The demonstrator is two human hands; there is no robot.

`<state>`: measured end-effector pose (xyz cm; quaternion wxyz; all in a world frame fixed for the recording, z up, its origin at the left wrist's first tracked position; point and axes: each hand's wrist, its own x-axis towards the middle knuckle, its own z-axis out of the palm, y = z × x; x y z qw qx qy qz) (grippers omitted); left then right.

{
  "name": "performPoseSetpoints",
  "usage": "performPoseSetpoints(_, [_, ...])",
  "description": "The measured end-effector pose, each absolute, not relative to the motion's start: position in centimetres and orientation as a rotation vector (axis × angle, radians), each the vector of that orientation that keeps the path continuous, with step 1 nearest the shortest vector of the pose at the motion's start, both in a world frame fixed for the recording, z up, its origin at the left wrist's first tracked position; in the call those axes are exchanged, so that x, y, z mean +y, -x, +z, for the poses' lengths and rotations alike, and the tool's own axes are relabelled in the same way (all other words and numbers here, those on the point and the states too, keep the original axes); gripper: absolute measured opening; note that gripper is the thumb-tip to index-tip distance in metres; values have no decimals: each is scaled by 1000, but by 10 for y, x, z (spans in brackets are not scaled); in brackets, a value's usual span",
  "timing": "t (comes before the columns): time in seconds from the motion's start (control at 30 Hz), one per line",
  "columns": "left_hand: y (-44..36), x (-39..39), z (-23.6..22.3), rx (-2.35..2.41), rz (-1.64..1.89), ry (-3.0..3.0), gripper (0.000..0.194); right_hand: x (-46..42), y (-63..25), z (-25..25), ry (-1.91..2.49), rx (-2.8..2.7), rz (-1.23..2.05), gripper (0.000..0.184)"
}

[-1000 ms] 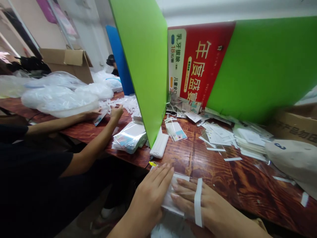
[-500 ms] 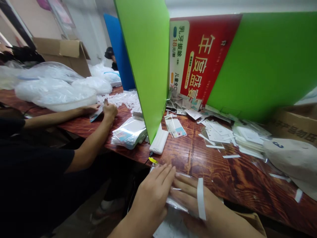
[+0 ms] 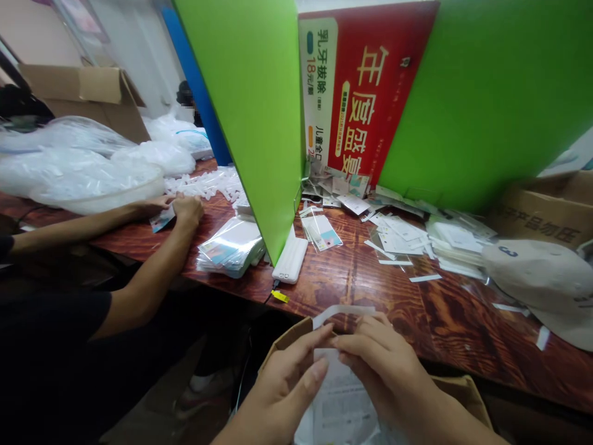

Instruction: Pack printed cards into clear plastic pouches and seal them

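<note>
At the near table edge, my left hand (image 3: 287,380) and my right hand (image 3: 393,364) hold a clear plastic packet (image 3: 343,395) between them. Inside it is a white card with small print, facing me. My left thumb and index finger grip its upper left edge. The curled fingers of my right hand are at its upper right edge, their tips partly hidden. A pale strip (image 3: 340,311) curves above the fingers, apparently at the packet's top. Beneath the hands is an open cardboard box (image 3: 283,343), mostly covered.
A green divider (image 3: 250,111) stands left of a white power bank (image 3: 290,259) with a cable. Carded packets (image 3: 401,235), cut strips (image 3: 425,278) and a cap (image 3: 532,272) lie on the right. At left, a co-worker's hands (image 3: 180,210) hold a card beside stacked packets (image 3: 231,244).
My hands went from lying flat over the packet to gripping its upper edges. The card's printed side now faces me, and the pale strip has moved from my right hand to above the fingers.
</note>
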<state>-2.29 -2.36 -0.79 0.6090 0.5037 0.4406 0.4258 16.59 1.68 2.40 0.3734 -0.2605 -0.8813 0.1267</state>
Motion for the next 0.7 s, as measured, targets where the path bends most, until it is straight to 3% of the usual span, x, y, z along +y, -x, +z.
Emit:
performPoseSetpoints(0.2, [17,-18,-7,1213,1027,-1224,50,21,-153,12,825,-2168,-15,19])
performPoseSetpoints(0.47, [9,-25,-7,1324,892,-1613,39,30,-150,2,741,-2386,-200,30])
performPoseSetpoints(0.7, [-1,-29,-8,1277,748,-1682,35,24,-170,0,766,-2356,148,18])
